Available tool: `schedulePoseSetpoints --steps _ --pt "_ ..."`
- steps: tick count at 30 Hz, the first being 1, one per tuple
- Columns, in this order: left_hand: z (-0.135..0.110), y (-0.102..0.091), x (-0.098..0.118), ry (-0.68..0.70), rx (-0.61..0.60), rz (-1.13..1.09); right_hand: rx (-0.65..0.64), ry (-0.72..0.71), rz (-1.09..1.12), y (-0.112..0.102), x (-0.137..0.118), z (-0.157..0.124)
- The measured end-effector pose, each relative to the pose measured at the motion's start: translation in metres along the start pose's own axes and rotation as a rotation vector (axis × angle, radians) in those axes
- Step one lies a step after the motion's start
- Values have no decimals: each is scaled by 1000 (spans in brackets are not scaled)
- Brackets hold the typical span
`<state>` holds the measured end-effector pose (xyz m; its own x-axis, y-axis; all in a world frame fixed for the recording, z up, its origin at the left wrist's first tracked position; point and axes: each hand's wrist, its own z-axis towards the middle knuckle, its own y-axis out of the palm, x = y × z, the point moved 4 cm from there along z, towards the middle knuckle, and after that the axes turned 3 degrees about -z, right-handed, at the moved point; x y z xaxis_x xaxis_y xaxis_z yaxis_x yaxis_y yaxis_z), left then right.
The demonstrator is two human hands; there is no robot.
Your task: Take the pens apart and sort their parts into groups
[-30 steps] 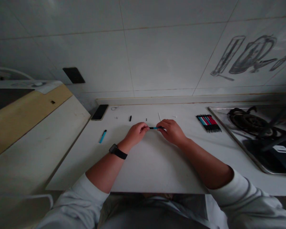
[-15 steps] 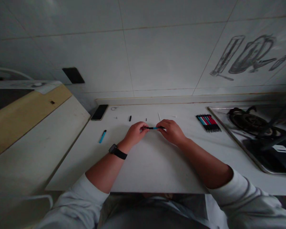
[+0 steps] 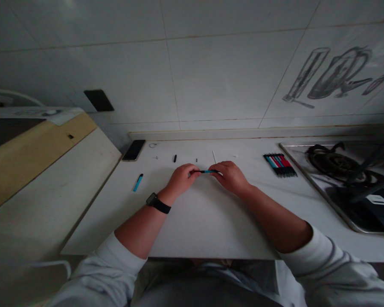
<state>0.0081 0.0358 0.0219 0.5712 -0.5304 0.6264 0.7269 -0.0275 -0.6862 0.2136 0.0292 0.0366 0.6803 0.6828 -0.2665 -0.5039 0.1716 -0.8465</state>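
A blue and black pen (image 3: pixel 206 171) lies level between my two hands, just above the white counter (image 3: pixel 208 221). My left hand (image 3: pixel 183 177) pinches its black end, and my right hand (image 3: pixel 229 177) pinches the blue end; the fingers cover both tips. Beyond the hands lie small pen parts: a thin white refill (image 3: pixel 214 156), a tiny dark piece (image 3: pixel 196 160), a short black grip (image 3: pixel 175 158), a small pale piece (image 3: pixel 234 156) and another tiny piece (image 3: pixel 157 157). To the left rests a blue pen barrel with a black end (image 3: pixel 138 182).
A row of several coloured pens (image 3: pixel 280 165) lies at the right, beside a gas stove (image 3: pixel 326 187) with a metal rim. At the back left are a phone (image 3: pixel 134 150) and a small ring-shaped item (image 3: pixel 152 145). A tiled wall (image 3: pixel 211 81) stands behind the counter.
My hands stay in nearly the same place, still pinching the pen at both ends. My right fingers have shifted very slightly; the other things lie as before.
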Motion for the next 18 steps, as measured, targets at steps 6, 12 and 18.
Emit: schedulePoseSetpoints --steps 6,12,18 --pt "0 -2 2 11 24 4 -45 31 -30 3 1 0" --pt "-1 -4 -5 -23 96 -10 -15 158 91 0 14 -1" --pt "0 -6 -1 2 85 -59 163 475 775 2 34 1"
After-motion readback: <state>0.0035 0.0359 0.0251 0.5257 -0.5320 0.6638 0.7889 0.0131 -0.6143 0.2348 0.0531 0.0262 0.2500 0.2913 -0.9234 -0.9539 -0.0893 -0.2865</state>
